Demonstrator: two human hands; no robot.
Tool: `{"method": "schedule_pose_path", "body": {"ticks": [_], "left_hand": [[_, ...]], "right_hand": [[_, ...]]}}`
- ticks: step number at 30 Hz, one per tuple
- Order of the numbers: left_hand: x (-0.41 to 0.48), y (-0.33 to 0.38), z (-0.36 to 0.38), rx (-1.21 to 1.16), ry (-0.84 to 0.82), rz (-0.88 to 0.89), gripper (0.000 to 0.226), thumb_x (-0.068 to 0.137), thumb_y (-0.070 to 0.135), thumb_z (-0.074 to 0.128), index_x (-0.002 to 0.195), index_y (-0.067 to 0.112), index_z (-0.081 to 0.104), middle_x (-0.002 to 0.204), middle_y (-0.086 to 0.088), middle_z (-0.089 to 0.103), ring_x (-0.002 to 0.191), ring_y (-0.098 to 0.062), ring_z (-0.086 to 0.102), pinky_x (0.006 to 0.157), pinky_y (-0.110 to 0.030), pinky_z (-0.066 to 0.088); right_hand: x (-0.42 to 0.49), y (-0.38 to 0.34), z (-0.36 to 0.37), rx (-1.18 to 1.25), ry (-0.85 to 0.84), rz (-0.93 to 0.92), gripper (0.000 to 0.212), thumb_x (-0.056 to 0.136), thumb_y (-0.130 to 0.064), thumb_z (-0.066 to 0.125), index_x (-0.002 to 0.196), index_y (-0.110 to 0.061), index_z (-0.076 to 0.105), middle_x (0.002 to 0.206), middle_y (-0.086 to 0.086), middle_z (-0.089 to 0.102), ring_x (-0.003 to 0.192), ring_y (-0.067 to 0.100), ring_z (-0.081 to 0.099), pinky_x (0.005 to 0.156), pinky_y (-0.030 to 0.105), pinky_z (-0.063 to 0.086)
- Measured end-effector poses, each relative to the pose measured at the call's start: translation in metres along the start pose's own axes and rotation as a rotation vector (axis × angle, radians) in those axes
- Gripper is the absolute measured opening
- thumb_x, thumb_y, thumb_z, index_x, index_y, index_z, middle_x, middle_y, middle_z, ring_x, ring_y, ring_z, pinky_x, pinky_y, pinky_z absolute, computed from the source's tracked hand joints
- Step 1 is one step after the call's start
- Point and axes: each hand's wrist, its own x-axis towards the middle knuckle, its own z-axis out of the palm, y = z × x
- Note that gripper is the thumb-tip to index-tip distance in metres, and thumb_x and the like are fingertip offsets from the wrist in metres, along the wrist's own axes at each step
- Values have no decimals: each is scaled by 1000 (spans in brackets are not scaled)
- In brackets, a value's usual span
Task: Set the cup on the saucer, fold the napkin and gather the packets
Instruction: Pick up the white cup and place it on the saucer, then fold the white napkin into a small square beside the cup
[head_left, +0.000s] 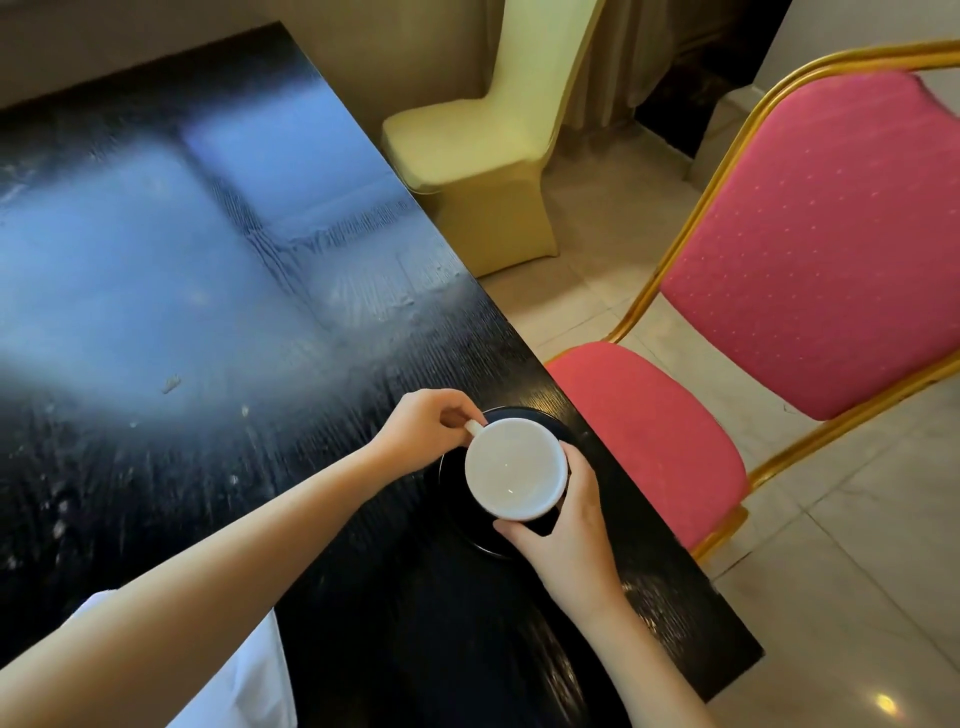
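Head view shows you at a black table (208, 493) with a worn, glossy top; the white cup (515, 468) is over the dark saucer (457, 499), close to the right edge of the table; the cup is empty and its mouth is turned up toward the camera; whether its base already touches the saucer or is a little above it, I cannot tell from this angle; your left hand (426, 428) is closed in a pinch on the small handle of the cup, which points to the upper left, with the fingers curled around it; your right hand (569, 525) is half open and cupped around the lower right side of the cup, the thumb lying along the near rim of the saucer and the other fingers going behind the cup wall, so it seems to touch both; if it really presses the saucer I cannot say; both forearms are bare and they come in from the bottom of the picture; a piece of white cloth (249, 670) lies at the near edge of the table, under your left forearm; it may be the napkin, but I cannot tell; beside the table on the right stands a pink chair (810, 249) with a gold frame, on a pale tiled floor (857, 597); further back there is a chair in a cream cover (478, 150)
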Motion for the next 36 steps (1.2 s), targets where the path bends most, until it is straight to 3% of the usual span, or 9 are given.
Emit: {"method": "schedule_pose_path", "body": {"ticks": [5, 9, 12, 16, 18, 23, 28, 36], "left_hand": [[2, 5, -4, 58, -30, 65, 13, 76, 8, 72, 83, 18, 71, 80, 12, 68, 77, 0, 63, 77, -18, 51], [3, 9, -8, 107, -78, 77, 20, 77, 7, 71, 93, 19, 70, 88, 7, 68, 84, -6, 64, 83, -23, 52], [2, 15, -17, 170, -120, 63, 29, 78, 5, 69, 106, 14, 67, 93, 7, 64, 85, -6, 60, 84, -20, 50], [0, 19, -44, 187, -140, -52, 37, 80, -5, 60, 113, 13, 62, 105, -4, 64, 83, -12, 61, 78, -24, 54], [-5, 26, -62, 172, -112, -121, 31, 85, 2, 56, 114, 12, 62, 111, -8, 65, 86, -19, 63, 77, -31, 57], [-31, 49, -117, 382, -152, -193, 30, 91, 26, 53, 118, 16, 61, 123, -4, 63, 114, -21, 57, 96, -28, 42], [-79, 50, -166, 548, -176, -243, 36, 93, 27, 49, 125, 13, 57, 130, -7, 58, 121, -25, 52, 100, -30, 39], [-204, -19, -215, 492, -106, -476, 36, 93, 30, 49, 124, 14, 57, 130, -8, 59, 118, -28, 53, 101, -35, 41]], "right_hand": [[0, -8, -2, -15, -18, 37, 94, 62, -14, 84, 137, -22, 28, 135, -8, 34, 126, 4, 33, 103, 19, 30], [0, -18, -10, -73, -124, 97, 105, 69, -13, 80, 146, -17, 10, 149, -2, 20, 133, 4, 20, 106, 17, 20], [1, -29, -26, -110, -215, 155, 107, 73, -16, 76, 148, -23, -1, 154, -2, 12, 141, 12, 17, 110, 25, 21], [10, -47, -54, -308, -350, 140, 107, 72, -25, 75, 147, -24, -1, 157, -1, 4, 144, 16, 8, 115, 31, 14], [18, -68, -68, -451, -472, 104, 103, 74, -31, 73, 148, -21, 2, 156, 1, 4, 144, 18, 5, 115, 33, 12], [49, -139, -76, -717, -711, 45, 81, 85, -41, 60, 148, -20, 15, 155, 4, 18, 142, 26, 16, 113, 43, 24], [76, -197, -35, -927, -853, -85, 72, 88, -47, 53, 146, -16, 24, 153, 5, 28, 138, 22, 31, 111, 37, 29], [58, -243, 91, -1044, -1052, -202, 68, 89, -45, 53, 145, -15, 27, 151, 4, 33, 135, 23, 35, 111, 38, 30]]}}
